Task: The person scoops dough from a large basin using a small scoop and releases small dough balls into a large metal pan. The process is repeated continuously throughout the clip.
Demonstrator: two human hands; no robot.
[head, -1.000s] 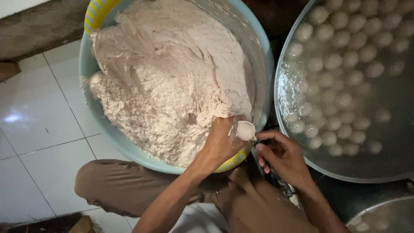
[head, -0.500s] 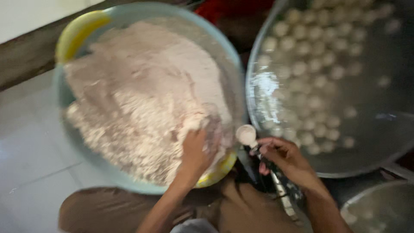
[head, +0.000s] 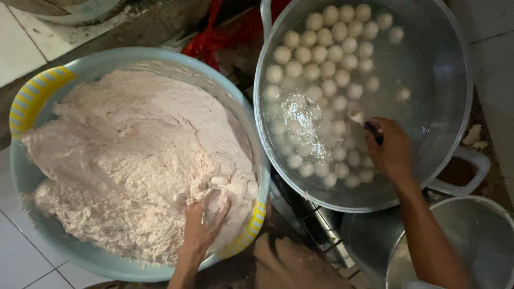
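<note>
A big light-blue basin (head: 32, 176) with yellow striped handles holds a mound of pale pinkish paste (head: 128, 160). My left hand (head: 206, 219) presses into the paste at the basin's near right side, fingers sunk in it. My right hand (head: 391, 147) is over a large metal pot (head: 455, 107) of water where several white balls (head: 321, 69) float. It grips a spoon (head: 361, 120) whose bowl points toward the water among the balls.
A second metal pot (head: 471, 241) stands at the lower right, below my right arm. Red plastic (head: 214, 37) lies between basin and pot at the back. White floor tiles (head: 21, 251) show at the left. A burner frame (head: 321, 225) sits under the big pot.
My right hand carried the spoon from beside the basin rim out over the pot of water. My left hand moved from the rim back into the paste. The view shifted right.
</note>
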